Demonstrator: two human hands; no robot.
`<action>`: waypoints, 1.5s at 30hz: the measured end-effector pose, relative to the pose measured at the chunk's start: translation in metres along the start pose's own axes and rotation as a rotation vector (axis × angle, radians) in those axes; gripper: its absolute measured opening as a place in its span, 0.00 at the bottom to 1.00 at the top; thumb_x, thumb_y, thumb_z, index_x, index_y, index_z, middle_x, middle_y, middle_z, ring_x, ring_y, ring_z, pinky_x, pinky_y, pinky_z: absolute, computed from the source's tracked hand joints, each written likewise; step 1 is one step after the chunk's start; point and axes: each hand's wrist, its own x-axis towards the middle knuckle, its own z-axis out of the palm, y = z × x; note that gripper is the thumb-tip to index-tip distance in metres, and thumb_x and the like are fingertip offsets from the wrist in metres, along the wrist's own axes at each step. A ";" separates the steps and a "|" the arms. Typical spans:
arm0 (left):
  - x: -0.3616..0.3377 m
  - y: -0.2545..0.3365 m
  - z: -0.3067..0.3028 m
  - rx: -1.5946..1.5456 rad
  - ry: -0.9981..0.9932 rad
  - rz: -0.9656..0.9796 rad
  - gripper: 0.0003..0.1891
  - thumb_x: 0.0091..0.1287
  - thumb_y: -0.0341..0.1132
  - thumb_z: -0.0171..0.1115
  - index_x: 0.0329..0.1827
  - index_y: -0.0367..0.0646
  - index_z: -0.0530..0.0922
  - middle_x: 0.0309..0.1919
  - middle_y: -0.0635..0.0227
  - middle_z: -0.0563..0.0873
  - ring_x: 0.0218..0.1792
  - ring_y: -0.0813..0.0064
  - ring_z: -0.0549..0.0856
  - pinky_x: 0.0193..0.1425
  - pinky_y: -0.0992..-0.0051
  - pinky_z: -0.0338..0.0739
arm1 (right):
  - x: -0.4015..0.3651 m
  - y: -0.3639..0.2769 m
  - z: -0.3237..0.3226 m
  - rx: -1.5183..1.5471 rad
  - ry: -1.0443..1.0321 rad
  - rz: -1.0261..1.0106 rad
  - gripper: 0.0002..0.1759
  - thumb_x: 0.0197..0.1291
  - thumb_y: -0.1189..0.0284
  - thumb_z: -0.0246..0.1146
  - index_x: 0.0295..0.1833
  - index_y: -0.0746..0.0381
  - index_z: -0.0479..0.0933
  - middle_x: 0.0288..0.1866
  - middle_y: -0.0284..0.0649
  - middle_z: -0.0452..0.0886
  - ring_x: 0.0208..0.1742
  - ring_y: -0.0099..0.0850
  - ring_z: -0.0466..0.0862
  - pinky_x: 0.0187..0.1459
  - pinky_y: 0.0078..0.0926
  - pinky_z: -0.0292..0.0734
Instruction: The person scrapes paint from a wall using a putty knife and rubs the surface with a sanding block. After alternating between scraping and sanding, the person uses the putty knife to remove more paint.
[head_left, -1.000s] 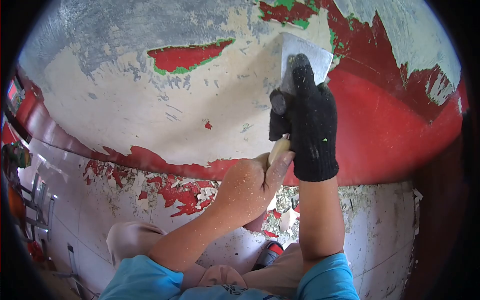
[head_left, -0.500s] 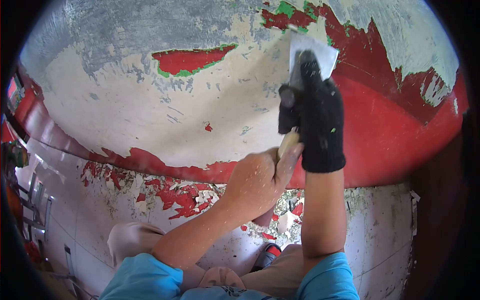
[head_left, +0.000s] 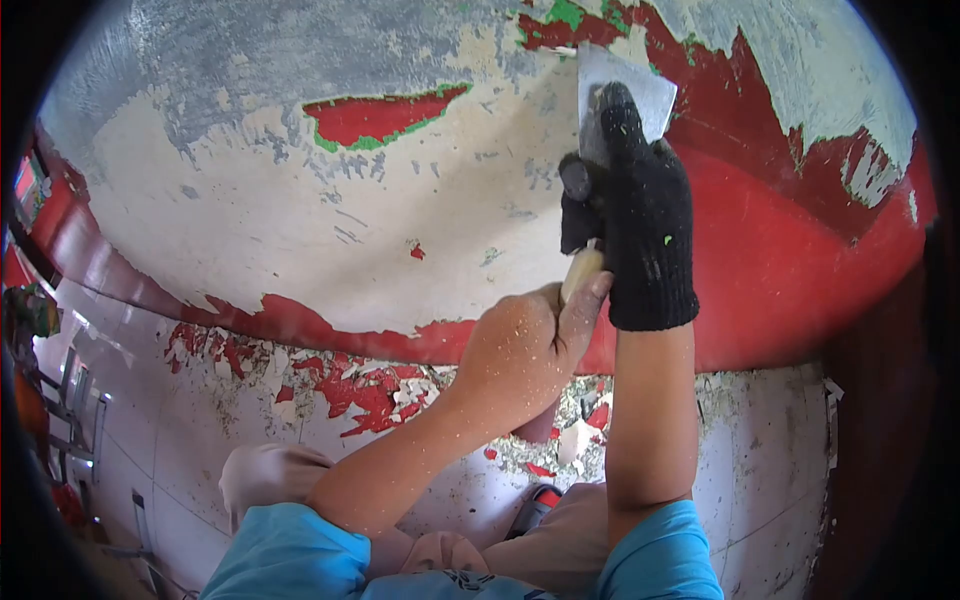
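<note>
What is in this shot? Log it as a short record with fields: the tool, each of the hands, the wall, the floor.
Tool: scraper, metal blade up, pale wooden handle down
Left hand: bare, dusty, closed round the handle's lower end
Right hand: in a black glove, gripping the scraper higher up, forefinger pressed on the blade
Wall: red paint on the right, stripped pale patch on the left
Floor: paint flakes along the wall's foot

Black glove [head_left: 640,215], red-and-cream peeling wall [head_left: 300,230]
</note>
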 end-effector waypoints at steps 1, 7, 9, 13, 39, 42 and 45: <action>-0.003 -0.002 0.000 -0.004 -0.008 -0.011 0.31 0.72 0.53 0.45 0.26 0.30 0.78 0.14 0.43 0.76 0.21 0.44 0.80 0.27 0.57 0.73 | -0.002 0.005 -0.001 -0.003 0.006 0.013 0.25 0.61 0.49 0.59 0.27 0.60 0.70 0.15 0.35 0.70 0.10 0.25 0.68 0.14 0.22 0.62; -0.009 -0.003 -0.001 0.010 -0.018 0.026 0.32 0.72 0.54 0.43 0.28 0.29 0.78 0.16 0.43 0.77 0.21 0.44 0.80 0.28 0.56 0.73 | -0.010 -0.001 0.002 0.019 0.050 0.123 0.24 0.62 0.50 0.59 0.26 0.60 0.70 0.14 0.35 0.69 0.11 0.25 0.68 0.15 0.22 0.62; 0.000 -0.002 -0.002 0.001 -0.006 0.094 0.32 0.72 0.55 0.43 0.28 0.30 0.78 0.16 0.43 0.77 0.21 0.44 0.79 0.27 0.56 0.73 | -0.003 -0.003 0.000 -0.119 -0.051 -0.145 0.25 0.63 0.51 0.58 0.25 0.61 0.70 0.13 0.35 0.68 0.11 0.25 0.68 0.14 0.23 0.62; -0.003 0.000 0.002 0.014 -0.005 -0.025 0.34 0.73 0.58 0.36 0.25 0.34 0.74 0.14 0.57 0.74 0.19 0.57 0.76 0.30 0.64 0.70 | -0.004 -0.003 0.000 -0.028 0.054 0.055 0.25 0.63 0.51 0.57 0.25 0.62 0.70 0.14 0.35 0.69 0.10 0.25 0.68 0.14 0.23 0.61; -0.020 -0.017 -0.014 0.046 -0.005 -0.047 0.30 0.73 0.54 0.42 0.33 0.32 0.80 0.14 0.49 0.77 0.19 0.51 0.81 0.26 0.60 0.74 | -0.024 0.039 0.008 0.334 -0.163 0.065 0.15 0.65 0.58 0.55 0.38 0.60 0.72 0.26 0.37 0.75 0.20 0.25 0.75 0.20 0.20 0.67; -0.016 -0.016 -0.020 0.058 -0.034 -0.020 0.30 0.73 0.53 0.42 0.34 0.32 0.80 0.15 0.48 0.78 0.20 0.51 0.81 0.26 0.60 0.74 | -0.026 0.028 0.016 0.313 0.038 0.073 0.14 0.66 0.60 0.55 0.35 0.60 0.72 0.22 0.35 0.73 0.16 0.24 0.71 0.18 0.21 0.63; -0.005 -0.011 -0.022 0.037 0.000 0.036 0.28 0.73 0.51 0.42 0.36 0.31 0.80 0.17 0.47 0.78 0.21 0.49 0.81 0.27 0.60 0.74 | -0.014 0.024 0.016 0.324 -0.057 0.109 0.16 0.65 0.59 0.55 0.31 0.60 0.71 0.16 0.34 0.69 0.12 0.23 0.64 0.15 0.21 0.57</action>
